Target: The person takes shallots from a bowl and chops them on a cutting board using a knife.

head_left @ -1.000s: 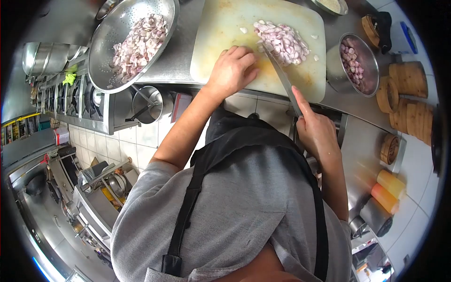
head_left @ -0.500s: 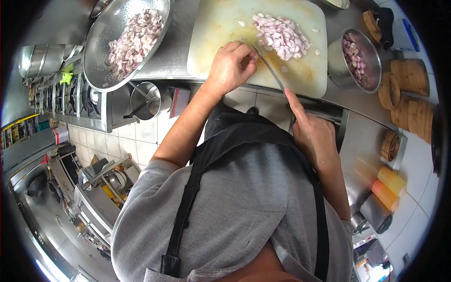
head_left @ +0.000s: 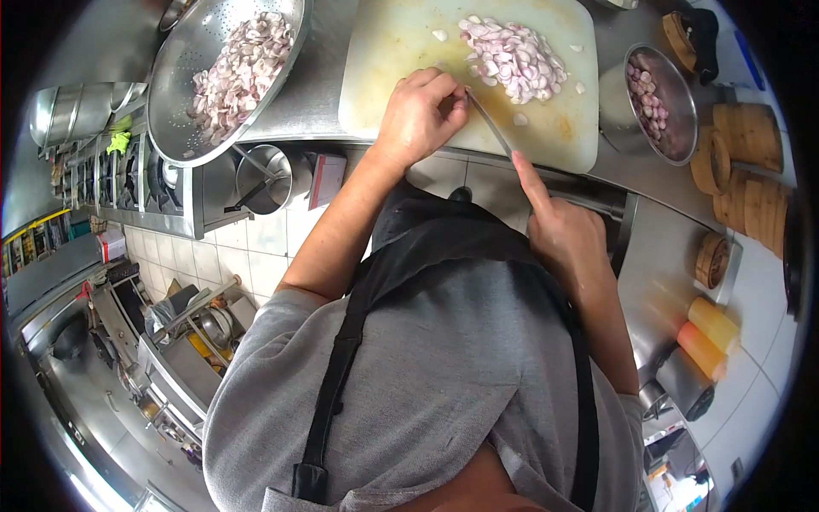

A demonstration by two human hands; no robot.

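Note:
My right hand (head_left: 565,232) grips a knife (head_left: 493,125) with the index finger stretched along the spine; the handle is hidden under the palm. Its tip rests close to the fingers of my left hand (head_left: 422,115), on the pale cutting board (head_left: 388,43). Those left fingers are curled inward and pressed together, and whatever lies beneath them is hidden. Just beyond the blade is a pile of sliced shallots (head_left: 516,64), with a few loose slices scattered around it.
A large steel colander (head_left: 171,119) holding more shallot pieces (head_left: 243,72) stands left of the board. To the right, a steel bowl (head_left: 685,141) contains whole peeled shallots (head_left: 647,98). Bamboo steamers (head_left: 746,141) and squeeze bottles (head_left: 702,348) line the right side. A pot (head_left: 294,179) sits lower left.
The knife and my right hand have shifted very slightly up and to the left. My left hand keeps almost the same curled pose, and the view has moved a little.

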